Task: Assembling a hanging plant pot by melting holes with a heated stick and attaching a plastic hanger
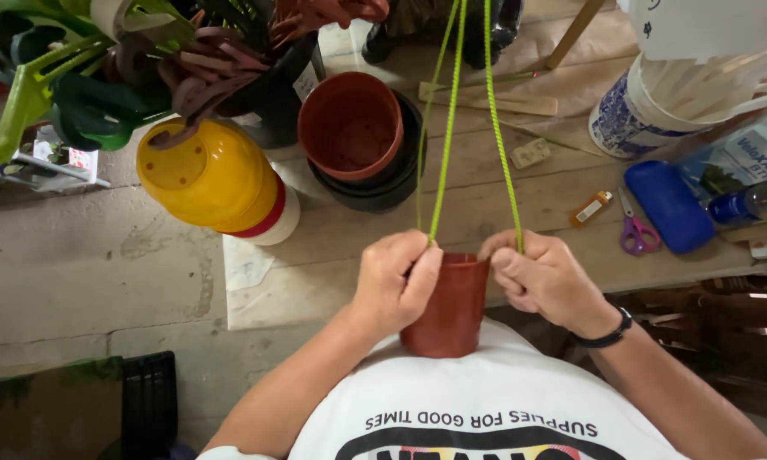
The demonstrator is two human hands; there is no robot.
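Gripping pot [451, 307] rim, green cords [448, 128] taut

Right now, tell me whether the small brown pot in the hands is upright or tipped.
Tipped. The small brown pot rests against the shirt, its rim facing away between left hand and right hand, which pinch green cords.

Both hands — left hand [394, 281], right hand [543, 279] — pinch green cords [448, 128] at a terracotta pot [450, 307].
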